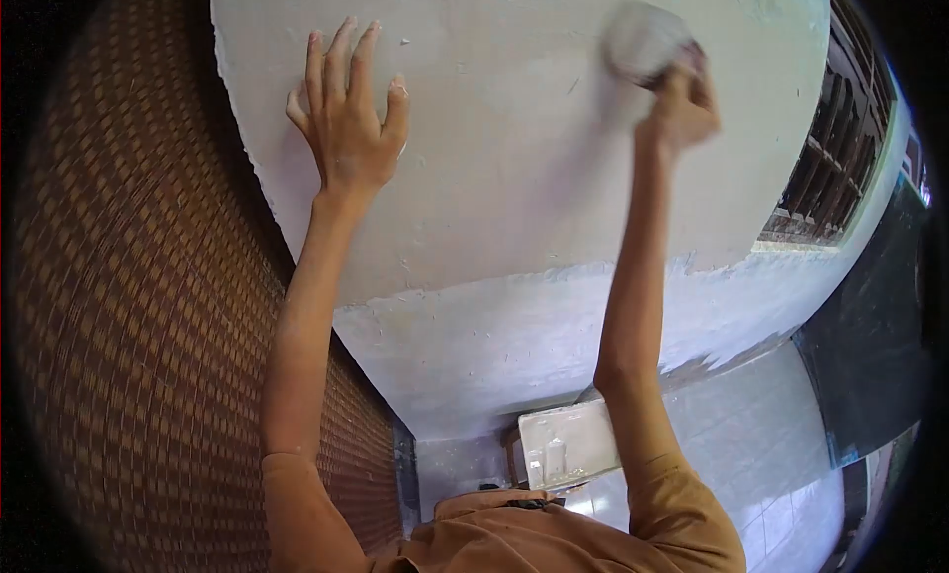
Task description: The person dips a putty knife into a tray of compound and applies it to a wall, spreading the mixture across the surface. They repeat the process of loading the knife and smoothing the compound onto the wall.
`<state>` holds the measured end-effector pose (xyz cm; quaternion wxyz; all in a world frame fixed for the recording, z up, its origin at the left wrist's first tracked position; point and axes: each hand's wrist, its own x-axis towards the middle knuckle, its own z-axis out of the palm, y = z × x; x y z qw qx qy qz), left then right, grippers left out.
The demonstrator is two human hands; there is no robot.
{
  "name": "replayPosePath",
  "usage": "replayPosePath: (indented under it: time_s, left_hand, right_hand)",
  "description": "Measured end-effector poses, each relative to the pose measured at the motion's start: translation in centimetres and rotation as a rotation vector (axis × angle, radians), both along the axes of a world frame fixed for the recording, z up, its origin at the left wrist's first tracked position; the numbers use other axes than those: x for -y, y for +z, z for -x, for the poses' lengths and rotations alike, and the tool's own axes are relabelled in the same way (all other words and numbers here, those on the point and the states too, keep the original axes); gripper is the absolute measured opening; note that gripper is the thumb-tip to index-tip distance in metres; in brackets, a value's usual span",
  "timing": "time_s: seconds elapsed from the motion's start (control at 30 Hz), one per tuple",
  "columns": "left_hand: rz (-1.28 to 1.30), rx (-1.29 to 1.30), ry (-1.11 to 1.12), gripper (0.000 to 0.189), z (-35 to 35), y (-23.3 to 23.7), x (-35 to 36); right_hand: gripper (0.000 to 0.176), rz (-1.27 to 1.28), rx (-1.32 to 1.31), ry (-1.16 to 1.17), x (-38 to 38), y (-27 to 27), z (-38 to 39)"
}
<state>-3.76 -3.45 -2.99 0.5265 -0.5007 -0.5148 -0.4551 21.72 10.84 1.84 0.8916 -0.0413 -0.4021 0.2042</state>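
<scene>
My left hand (351, 128) rests against the plastered wall (474, 158) with its fingers spread and white smears on the fingertips. My right hand (682, 108), raised at the upper right, is closed around a putty scraper (645, 41). The scraper's wide, pale blade is blurred by motion, so its exact outline and whether it touches the wall cannot be made out. Damp-looking, greyish putty covers the upper wall, with small specks and ridges. Below an uneven edge the wall is whiter.
A brown woven panel (148, 276) runs along the left, beside the wall's edge. At the right is a window with dark bars (830, 143). A white-topped stand (568, 442) smeared with putty stands below, on the tiled floor (746, 415). A dark sheet (870, 326) is at far right.
</scene>
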Motion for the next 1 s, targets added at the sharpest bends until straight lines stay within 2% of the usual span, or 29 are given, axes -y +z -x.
replayPosePath:
  time_s: [0.07, 0.1, 0.13, 0.2, 0.23, 0.27, 0.33, 0.4, 0.47, 0.53, 0.57, 0.6, 0.67, 0.7, 0.73, 0.8, 0.87, 1.0]
  left_hand:
    - [-0.006, 0.007, 0.012, 0.054, 0.4, -0.2, 0.2]
    - [-0.013, 0.004, 0.016, 0.054, 0.5, -0.2, 0.2]
    - [-0.010, 0.002, 0.010, 0.054, 0.4, 0.0, 0.2]
    - [-0.028, 0.023, 0.014, 0.054, -0.2, 0.6, -0.2]
    - [-0.025, 0.020, 0.005, 0.054, -0.5, 0.8, -0.5]
    - [-0.026, 0.014, -0.006, 0.054, -0.7, 1.0, -0.8]
    - [-0.028, 0.009, -0.014, 0.054, -0.8, 0.9, -0.9]
    - [-0.021, -0.006, -0.012, 0.055, -0.6, 0.7, -0.6]
    - [-0.024, -0.001, -0.003, 0.055, 0.2, 0.0, -0.5]
    - [-0.017, -0.003, -0.001, 0.055, 0.6, -0.2, -0.4]
    - [-0.023, -0.003, 0.016, 0.055, 0.5, -0.1, -0.4]
    - [-0.026, -0.005, 0.028, 0.055, 0.3, 0.0, -0.5]
    - [-0.025, -0.005, 0.000, 0.055, -0.2, 0.4, -1.0]
    - [-0.032, -0.002, -0.016, 0.055, -0.4, 0.6, -1.2]
    - [-0.028, -0.005, -0.020, 0.055, -0.7, 0.6, -1.3]
    - [-0.026, 0.006, -0.025, 0.055, -1.0, 0.7, -1.2]
    - [-0.020, 0.003, -0.006, 0.055, -0.6, 0.4, -0.8]
    - [-0.031, -0.010, 0.002, 0.054, 0.3, -0.1, 0.0]
  right_hand:
    - [0.027, 0.009, -0.147, -0.073, 0.6, 0.7, -2.0]
    - [0.028, -0.104, -0.076, -0.024, 1.3, 0.7, -1.6]
    - [0.027, -0.105, 0.005, 0.084, 2.8, 0.4, 0.1]
    - [0.029, -0.076, 0.222, 0.148, 2.8, -0.2, 4.2]
    - [0.030, -0.138, 0.240, 0.182, 2.4, -0.3, 6.9]
    - [0.026, -0.019, 0.371, 0.140, 3.3, -0.7, 8.4]
    - [0.030, -0.118, 0.257, 0.052, 2.1, -0.1, 7.0]
    - [0.030, -0.012, 0.189, -0.101, -1.2, -0.1, 1.8]
    - [0.024, -0.014, -0.083, -0.064, -3.2, 0.0, -2.9]
    - [0.025, 0.090, -0.227, -0.091, -0.1, 0.1, -4.0]
    - [0.026, -0.092, -0.125, -0.023, -1.2, -0.4, -3.7]
    - [0.026, -0.050, -0.043, 0.008, 1.4, -0.5, -1.5]
    - [0.030, -0.006, 0.218, 0.014, 1.6, -2.1, 3.0]
    - [0.036, -0.075, 0.253, 0.155, 3.5, -2.1, 5.8]
    - [0.036, -0.066, 0.303, 0.170, 4.1, -2.8, 7.5]
    - [0.035, -0.075, 0.297, 0.129, 2.6, -2.8, 6.9]
    - [0.030, 0.048, 0.234, 0.022, 0.9, -2.5, 2.3]
    - [0.031, 0.025, -0.108, -0.038, -0.5, -2.4, -3.3]
